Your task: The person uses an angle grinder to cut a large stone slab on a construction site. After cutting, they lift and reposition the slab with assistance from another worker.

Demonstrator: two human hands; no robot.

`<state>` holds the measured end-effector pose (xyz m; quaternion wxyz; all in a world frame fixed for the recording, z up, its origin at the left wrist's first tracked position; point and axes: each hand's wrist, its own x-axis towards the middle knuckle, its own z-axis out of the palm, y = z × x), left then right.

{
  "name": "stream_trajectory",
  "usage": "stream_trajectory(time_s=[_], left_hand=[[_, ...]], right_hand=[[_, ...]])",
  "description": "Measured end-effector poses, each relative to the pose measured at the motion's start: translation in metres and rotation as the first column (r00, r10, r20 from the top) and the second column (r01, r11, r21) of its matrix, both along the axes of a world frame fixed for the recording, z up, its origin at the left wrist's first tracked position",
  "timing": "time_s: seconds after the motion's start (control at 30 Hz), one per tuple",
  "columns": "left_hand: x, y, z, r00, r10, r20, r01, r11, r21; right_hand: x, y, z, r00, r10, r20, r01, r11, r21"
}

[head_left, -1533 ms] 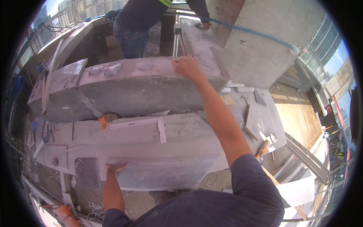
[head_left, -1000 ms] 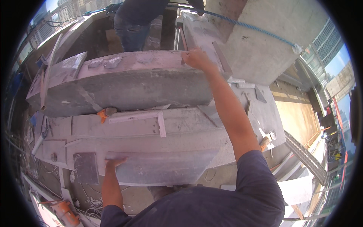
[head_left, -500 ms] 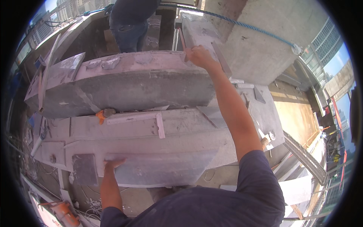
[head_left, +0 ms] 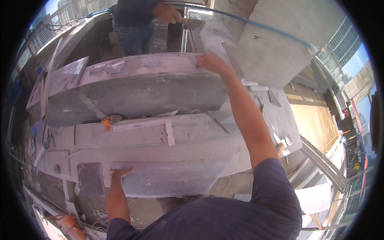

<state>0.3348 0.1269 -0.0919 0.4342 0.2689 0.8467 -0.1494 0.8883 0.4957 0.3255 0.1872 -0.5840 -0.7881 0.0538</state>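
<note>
My left hand grips the left edge of a long grey stone slab, which lies along the near side of the work surface in front of me. My right arm reaches far forward over the ledge. In that hand, closed fingers hold a hammer by its thin, reddish handle, which points up and away. The hammer's head is hidden behind a trowel in a co-worker's hand. Beside them stands a pale concrete block.
A grey ledge with mortar lumps crosses ahead. On the near surface lie a carpenter's square, an orange-handled tool and a dark square tile. An angle grinder sits at right. A blue rope runs overhead.
The co-worker's hand with the trowel has come in at the top and covers the hammer's head. My right hand has shifted slightly; my left hand stays on the slab.
</note>
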Motion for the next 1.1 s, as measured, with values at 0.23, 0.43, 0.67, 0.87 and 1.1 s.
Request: stream_trajectory(time_s=[0.23,0.43,0.67,0.87,1.1], left_hand=[[0.002,-0.005,0.017,0.977,-0.2,0.074,0.203,0.979,-0.026],[0.033,0.002,0.059,0.964,0.265,0.029,-0.267,0.961,0.079],[0.03,0.002,0.048,0.995,0.079,0.068,-0.077,0.997,-0.026],[-0.032,-0.002,-0.015,0.953,-0.297,0.059,0.302,0.949,-0.092],[-0.012,0.005,-0.021,0.968,-0.211,0.136,0.216,0.976,-0.023]], right_hand=[[0.005,-0.108,0.005,0.905,-0.162,-0.393,0.227,0.966,0.123],[0.068,-0.207,-0.137,0.837,-0.411,-0.362,0.368,0.912,-0.182],[0.158,-0.291,-0.263,0.778,-0.623,-0.084,0.519,0.712,-0.473],[0.208,-0.332,-0.316,0.705,-0.696,-0.137,0.535,0.649,-0.54],[0.277,-0.411,-0.409,0.65,-0.759,0.045,0.596,0.471,-0.65]])
